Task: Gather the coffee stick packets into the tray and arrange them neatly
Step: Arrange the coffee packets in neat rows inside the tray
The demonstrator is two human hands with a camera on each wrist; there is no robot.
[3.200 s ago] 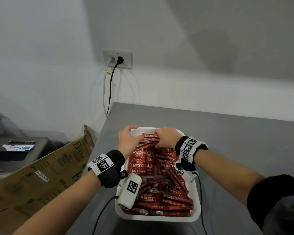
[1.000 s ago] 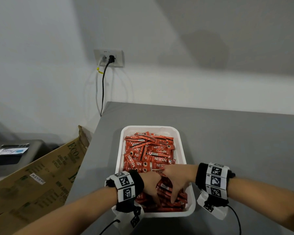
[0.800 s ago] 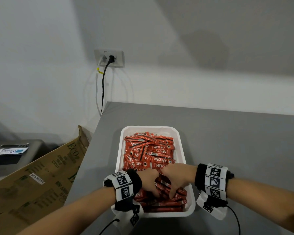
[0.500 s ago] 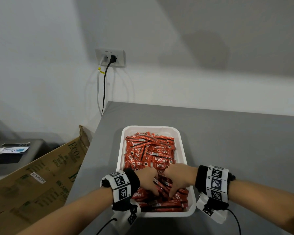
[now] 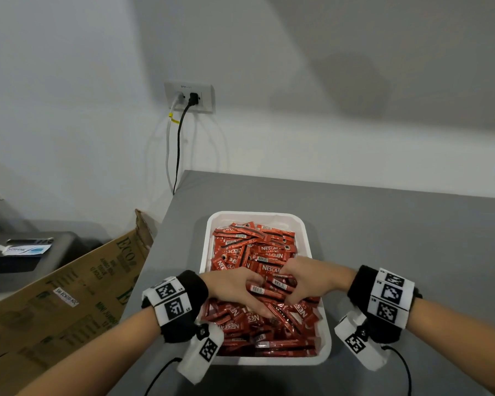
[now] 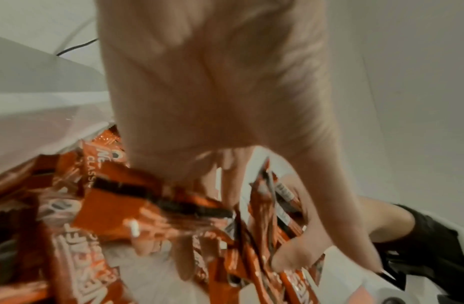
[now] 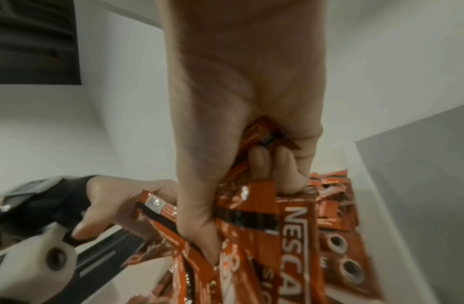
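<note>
Coffee stick packets (image 5: 257, 252) fill the white tray (image 5: 205, 247) on the grey counter (image 5: 383, 224). Right hand (image 5: 306, 277) has its grip closed around a bunch of them, fingers curled tight. Left hand (image 5: 235, 287) digs into the pile beside it, fingers bent among packets and thumb pinching several. A cardboard box (image 5: 69, 287) leans left of the counter.
</note>
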